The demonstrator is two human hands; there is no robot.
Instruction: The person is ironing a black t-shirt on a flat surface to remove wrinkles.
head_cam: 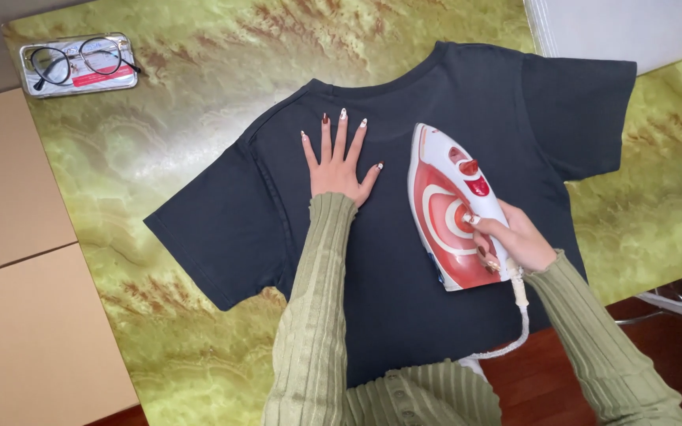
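Head view, glasses (pixel 80 61) on phone (pixel 45 85), far corner

Bare surface (pixel 199 87) lies open left of the shirt (pixel 404 260), with only the glasses (pixel 80 61) on their case (pixel 49 85) at the far corner.

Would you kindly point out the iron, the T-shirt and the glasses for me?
iron (pixel 445 207): head view, on its red and white body.
T-shirt (pixel 392 292): head view, on its dark back panel.
glasses (pixel 80 61): head view, on the bridge.
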